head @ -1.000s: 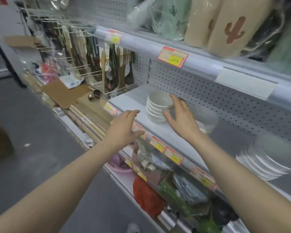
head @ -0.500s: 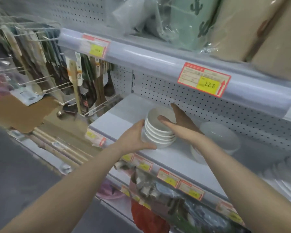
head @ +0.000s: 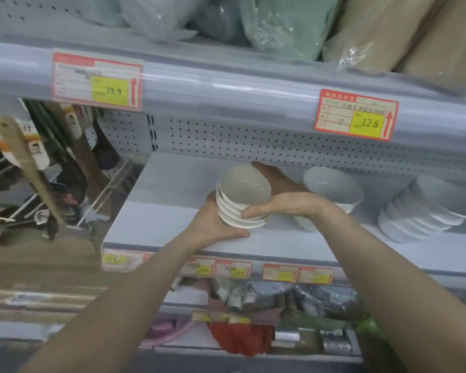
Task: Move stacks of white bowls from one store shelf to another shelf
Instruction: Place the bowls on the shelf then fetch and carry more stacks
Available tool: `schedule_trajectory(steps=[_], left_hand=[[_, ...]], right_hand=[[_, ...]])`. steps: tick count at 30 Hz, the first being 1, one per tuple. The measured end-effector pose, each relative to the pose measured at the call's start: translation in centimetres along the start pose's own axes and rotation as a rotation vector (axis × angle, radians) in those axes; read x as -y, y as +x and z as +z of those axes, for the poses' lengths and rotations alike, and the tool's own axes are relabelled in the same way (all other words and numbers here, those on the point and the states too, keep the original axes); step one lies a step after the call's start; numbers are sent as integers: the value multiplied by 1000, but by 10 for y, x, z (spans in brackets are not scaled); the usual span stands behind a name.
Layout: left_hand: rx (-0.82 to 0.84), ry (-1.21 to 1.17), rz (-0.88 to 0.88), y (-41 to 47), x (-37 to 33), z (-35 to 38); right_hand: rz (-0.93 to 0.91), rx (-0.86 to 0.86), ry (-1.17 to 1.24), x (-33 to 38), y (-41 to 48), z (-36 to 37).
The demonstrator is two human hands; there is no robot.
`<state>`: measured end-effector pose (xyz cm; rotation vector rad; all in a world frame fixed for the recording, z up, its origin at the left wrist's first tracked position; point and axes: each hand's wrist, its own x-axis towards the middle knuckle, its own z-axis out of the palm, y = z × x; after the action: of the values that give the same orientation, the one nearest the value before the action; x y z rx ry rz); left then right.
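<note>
head view: over a pale grey store shelf (head: pixel 170 195) with a perforated back panel (head: pixel 253 141), the stack of white bowls (head: pixel 242 196) sits tilted near the middle. whether its base touches the shelf is unclear. the left hand (head: pixel 213 228) curls round the stack's near side and base. the right hand (head: pixel 283 201) wraps the far side, thumb on the front rims. just right stand another bowl stack (head: pixel 334 187) and leaning plates (head: pixel 425 211). price tags 15.9 (head: pixel 97 80) and 12.8 (head: pixel 357 114) sit on the edge above. utensils (head: pixel 38 162) hang at left.
</note>
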<state>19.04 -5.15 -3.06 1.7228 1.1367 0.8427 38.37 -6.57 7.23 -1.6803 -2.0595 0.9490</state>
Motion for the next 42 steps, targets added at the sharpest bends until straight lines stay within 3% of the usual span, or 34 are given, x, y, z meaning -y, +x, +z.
schedule_trajectory(steps=[5, 16, 22, 32, 42], left_hand=[[28, -36, 66, 1, 7, -4], [114, -168, 169, -24, -24, -15], [260, -124, 214, -40, -46, 11], [455, -177, 372, -64, -131, 138], [691, -242, 493, -107, -236, 357]], right_hand=[[71, -123, 37, 0, -5, 16], [-88, -305, 162, 38, -54, 19], [46, -358, 98, 26, -114, 9], [171, -605, 218, -23, -260, -28], [413, -737, 217, -143, -460, -97]])
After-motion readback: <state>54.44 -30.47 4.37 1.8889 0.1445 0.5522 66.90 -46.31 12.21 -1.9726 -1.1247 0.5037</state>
